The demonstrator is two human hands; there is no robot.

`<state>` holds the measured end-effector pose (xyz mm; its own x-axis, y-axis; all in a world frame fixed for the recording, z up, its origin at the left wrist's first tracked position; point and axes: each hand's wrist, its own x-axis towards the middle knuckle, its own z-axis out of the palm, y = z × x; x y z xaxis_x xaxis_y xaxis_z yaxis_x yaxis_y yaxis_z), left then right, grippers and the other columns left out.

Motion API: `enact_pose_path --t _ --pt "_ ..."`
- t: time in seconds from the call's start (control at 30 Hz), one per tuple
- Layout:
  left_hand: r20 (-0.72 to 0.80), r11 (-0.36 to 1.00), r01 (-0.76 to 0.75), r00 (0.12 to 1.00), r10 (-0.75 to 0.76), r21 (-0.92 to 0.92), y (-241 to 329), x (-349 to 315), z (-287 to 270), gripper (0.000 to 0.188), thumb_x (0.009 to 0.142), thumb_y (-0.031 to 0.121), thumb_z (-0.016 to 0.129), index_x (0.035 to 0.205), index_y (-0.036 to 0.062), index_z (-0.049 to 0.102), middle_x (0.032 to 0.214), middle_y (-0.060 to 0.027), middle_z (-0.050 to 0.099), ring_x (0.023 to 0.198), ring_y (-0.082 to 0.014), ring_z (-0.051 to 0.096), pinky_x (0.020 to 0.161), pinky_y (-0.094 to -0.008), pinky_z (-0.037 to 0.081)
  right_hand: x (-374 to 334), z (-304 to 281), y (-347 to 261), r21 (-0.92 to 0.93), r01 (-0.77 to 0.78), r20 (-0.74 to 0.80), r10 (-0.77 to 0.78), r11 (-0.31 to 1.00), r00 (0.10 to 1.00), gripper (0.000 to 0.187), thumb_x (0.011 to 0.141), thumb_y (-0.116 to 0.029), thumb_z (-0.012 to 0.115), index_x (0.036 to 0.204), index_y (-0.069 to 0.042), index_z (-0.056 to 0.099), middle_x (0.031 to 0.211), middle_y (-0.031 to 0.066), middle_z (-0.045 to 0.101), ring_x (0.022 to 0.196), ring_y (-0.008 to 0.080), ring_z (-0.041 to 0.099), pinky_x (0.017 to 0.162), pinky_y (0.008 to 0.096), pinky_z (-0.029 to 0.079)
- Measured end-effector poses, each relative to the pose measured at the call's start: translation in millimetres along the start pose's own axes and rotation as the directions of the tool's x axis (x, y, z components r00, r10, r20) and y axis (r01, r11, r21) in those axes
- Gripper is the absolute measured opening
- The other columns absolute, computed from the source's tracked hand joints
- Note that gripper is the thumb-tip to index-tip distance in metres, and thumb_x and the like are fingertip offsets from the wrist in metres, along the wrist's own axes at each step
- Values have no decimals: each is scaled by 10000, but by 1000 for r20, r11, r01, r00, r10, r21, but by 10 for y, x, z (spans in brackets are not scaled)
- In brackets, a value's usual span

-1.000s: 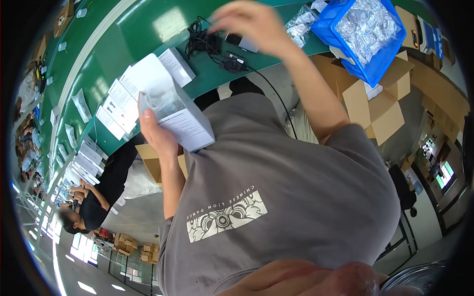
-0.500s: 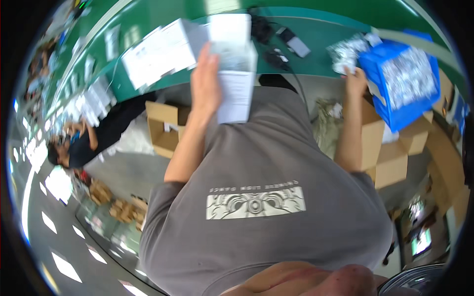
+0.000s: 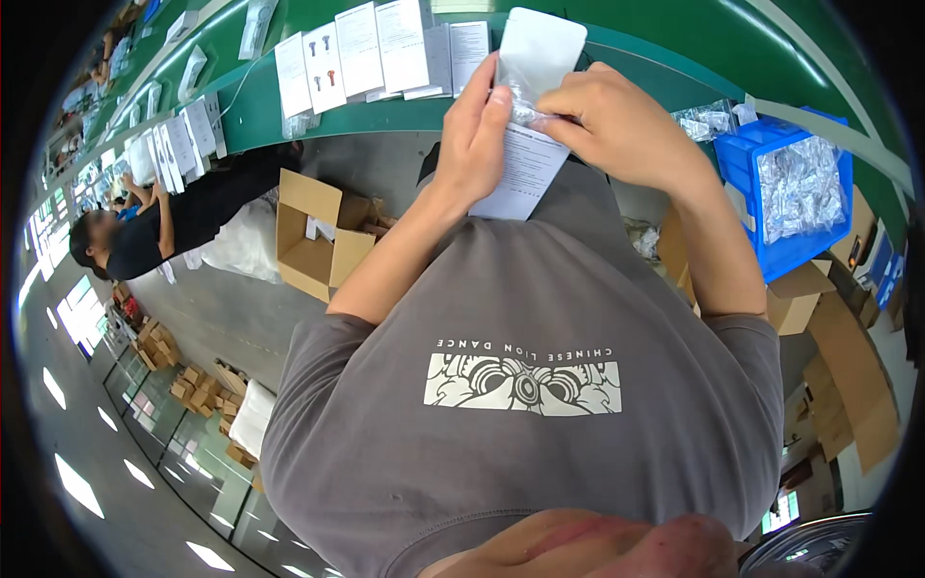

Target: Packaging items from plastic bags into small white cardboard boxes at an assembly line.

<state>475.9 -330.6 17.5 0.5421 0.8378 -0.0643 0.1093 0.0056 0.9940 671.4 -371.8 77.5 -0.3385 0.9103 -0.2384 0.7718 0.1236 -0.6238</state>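
Note:
My left hand [image 3: 472, 144] is closed around a white box [image 3: 522, 173] with printed text on its lower face. The box's upper part [image 3: 544, 46] is a plain white lid standing away from me. At the box's opening, my right hand [image 3: 617, 120] pinches a small clear plastic bag [image 3: 521, 104], its fingertips right against the box. What the bag holds is too small and shiny to make out. Beyond my left hand, a row of similar white boxes [image 3: 400, 48] lies on the green table [image 3: 252, 114].
A blue bin [image 3: 785, 255] full of clear bags stands at the right, with loose bags [image 3: 705, 121] beside it. Open cardboard boxes lie below the table at left [image 3: 306, 252] and right [image 3: 798, 301]. A person in black [image 3: 164, 241] works at far left.
My right hand has come from beside the blue bin to the box, with a clear bag in its fingers. The box in my left hand has shifted right and tilted.

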Motion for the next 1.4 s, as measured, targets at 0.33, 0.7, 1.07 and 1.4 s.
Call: enact_pose_path --t 0.33,0.7,1.07,1.4 --pt "-120 991 -103 988 93 -82 -43 -107 -164 543 1057 356 439 1423 -46 424 1258 -202 608 1078 -245 614 953 -351 463 113 -103 -523 231 130 -78 -115 964 990 356 987 -282 583 1154 29 623 995 151 680 933 336 612 846 403 490" --pt "-61 964 -258 963 262 63 -333 -145 -459 421 979 297 618 1323 59 577 1366 -208 508 1097 -246 608 925 -329 479 54 -63 -263 413 273 -342 -130 869 931 260 949 -171 654 1149 -5 671 1090 116 693 1011 241 657 866 344 499" --pt "169 986 -164 972 162 -4 -291 -94 -639 312 888 223 721 1171 92 698 1369 -152 519 1254 -265 528 1048 -390 419 160 628 -28 345 226 -503 -23 911 864 182 918 -56 649 1088 -19 704 981 58 669 895 178 630 793 284 500" --pt "297 983 -185 938 182 -17 -206 -67 -557 271 877 169 702 1127 62 700 1389 -115 485 1208 -201 538 995 -337 439 513 288 181 277 200 -670 40 940 741 184 895 7 673 1074 -23 705 1155 76 679 1012 164 659 841 279 525"
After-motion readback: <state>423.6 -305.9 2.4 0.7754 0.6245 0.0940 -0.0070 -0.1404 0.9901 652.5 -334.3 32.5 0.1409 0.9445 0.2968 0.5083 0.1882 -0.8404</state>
